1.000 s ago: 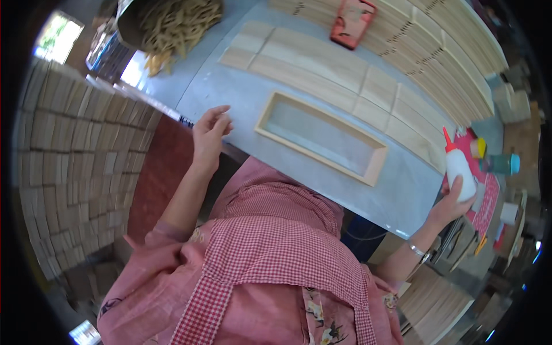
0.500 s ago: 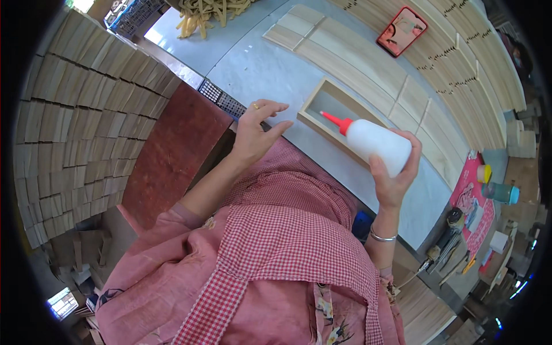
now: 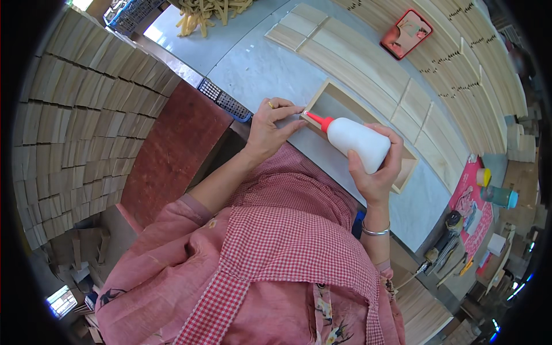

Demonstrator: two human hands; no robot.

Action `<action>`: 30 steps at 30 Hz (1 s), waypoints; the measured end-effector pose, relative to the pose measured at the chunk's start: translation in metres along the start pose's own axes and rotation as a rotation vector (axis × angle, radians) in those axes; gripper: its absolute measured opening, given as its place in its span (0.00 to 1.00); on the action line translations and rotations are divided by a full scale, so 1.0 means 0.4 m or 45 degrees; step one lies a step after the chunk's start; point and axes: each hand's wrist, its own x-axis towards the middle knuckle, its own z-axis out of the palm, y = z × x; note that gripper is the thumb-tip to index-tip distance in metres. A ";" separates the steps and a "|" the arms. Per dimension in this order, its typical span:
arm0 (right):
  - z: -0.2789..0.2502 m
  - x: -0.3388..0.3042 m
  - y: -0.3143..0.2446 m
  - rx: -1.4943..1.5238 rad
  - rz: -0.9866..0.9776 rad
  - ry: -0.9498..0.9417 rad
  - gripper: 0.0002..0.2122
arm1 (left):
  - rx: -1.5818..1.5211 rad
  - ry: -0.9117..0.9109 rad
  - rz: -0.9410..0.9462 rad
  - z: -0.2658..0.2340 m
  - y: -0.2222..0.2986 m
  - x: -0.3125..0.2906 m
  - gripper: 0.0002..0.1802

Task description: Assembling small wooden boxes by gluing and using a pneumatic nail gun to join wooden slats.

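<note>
My right hand [image 3: 376, 167] is wrapped round a white squeeze bottle [image 3: 357, 141] with a pointed red nozzle. The bottle is tilted to the left, its tip at the left corner of a narrow rectangular wooden frame [image 3: 348, 99]. That frame lies on the grey tabletop, and the bottle covers part of its near side. With thumb and fingers closed at the same left corner, my left hand [image 3: 270, 129] holds the frame beside the nozzle tip.
Pale wooden boards [image 3: 356, 63] lie in rows behind the frame, with tall board stacks [image 3: 460, 75] beyond. A red-edged phone [image 3: 406, 34] rests on them. Wood strips [image 3: 210, 14] are heaped at the far left. More stacked wood [image 3: 86, 115] stands left; tools [image 3: 445, 244] lie right.
The bottle has moved left and its nozzle tip has come to the frame's corner. My left hand has moved right and closed on that corner.
</note>
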 end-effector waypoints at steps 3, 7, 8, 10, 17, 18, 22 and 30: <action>0.005 0.011 0.005 -0.027 -0.042 0.008 0.29 | -0.002 -0.001 -0.002 0.000 0.001 0.001 0.17; 0.009 0.028 0.004 -0.069 -0.116 0.035 0.29 | 0.001 0.005 0.005 0.001 0.000 0.001 0.17; 0.008 0.030 0.001 -0.078 -0.134 0.019 0.29 | -0.012 0.013 0.010 0.002 -0.003 0.000 0.17; 0.006 0.033 -0.006 -0.095 -0.169 -0.013 0.28 | -0.037 0.030 0.020 0.005 -0.009 -0.001 0.17; 0.011 0.050 -0.006 -0.154 -0.221 -0.015 0.28 | -0.021 0.007 0.014 0.000 -0.002 0.000 0.17; 0.012 0.055 -0.005 -0.171 -0.216 0.003 0.28 | -0.013 0.008 0.019 0.000 -0.002 0.001 0.17; 0.019 0.076 0.006 -0.222 -0.211 0.062 0.27 | 0.010 0.014 0.043 0.001 -0.003 0.001 0.17; 0.029 0.100 0.024 -0.298 -0.225 0.176 0.26 | -0.018 0.017 0.031 0.004 -0.006 -0.003 0.17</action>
